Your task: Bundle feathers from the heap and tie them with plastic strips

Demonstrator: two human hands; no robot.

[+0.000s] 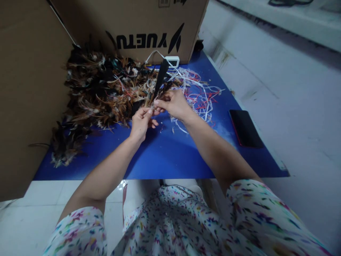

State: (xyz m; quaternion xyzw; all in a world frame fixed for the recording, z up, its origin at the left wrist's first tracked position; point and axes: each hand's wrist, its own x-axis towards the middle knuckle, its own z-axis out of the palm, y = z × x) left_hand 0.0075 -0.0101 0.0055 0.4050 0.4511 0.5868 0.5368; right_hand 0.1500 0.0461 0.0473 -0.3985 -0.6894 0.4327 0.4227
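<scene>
Both hands meet over the blue table, just in front of a large heap of brown and black feathers (98,89). My left hand (141,122) pinches the lower end of a dark feather (161,76), its outer fingers curled loosely. Touching it from the right, my right hand (174,103) has thumb and fingers closed on the same feather near its base. The feather's black tip points up and away. Brown feathers lie close behind the fingers, and the exact contact point is too small to make out. A smaller feather bunch (68,144) rests at the table's left.
Tangled white and red strings (204,96) spread right of my hands. A white device (172,61) stands near the back box (149,21). A dark phone (245,128) lies by the right edge of the blue table (170,160). Another cardboard box (23,99) stands left; a wall is right.
</scene>
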